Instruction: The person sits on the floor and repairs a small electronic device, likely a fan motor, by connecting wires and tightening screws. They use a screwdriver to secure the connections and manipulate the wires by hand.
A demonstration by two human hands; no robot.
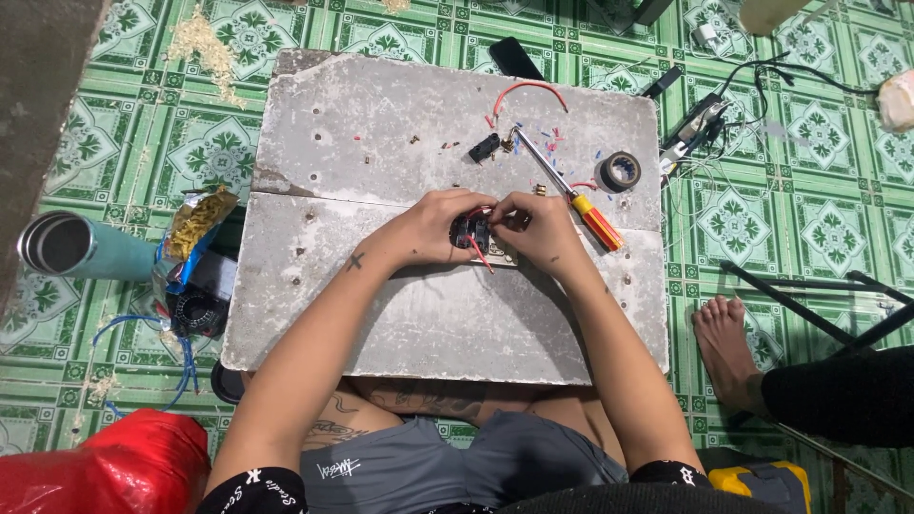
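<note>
Green patterned floor tiles (143,143) are lying under a pale, scuffed, roughly square board (428,314) serving as the worktop. Nearest, at 6 o'clock, grey shorts (457,466) are showing. At centre, the left hand (428,228) and the right hand (538,228) are both closing round a small dark electrical part (470,231) with red wires, fingers pinching it just above the board. At 2 o'clock of the hands, a screwdriver (571,190) with a red-and-yellow handle is lying slantwise; beside it a roll of black tape (617,171). At 12 o'clock, a curved red wire (528,88) is resting. At 9 o'clock, a teal metal tumbler (71,247) is lying on its side. At 3 o'clock, another person's bare foot (725,343) is resting.
</note>
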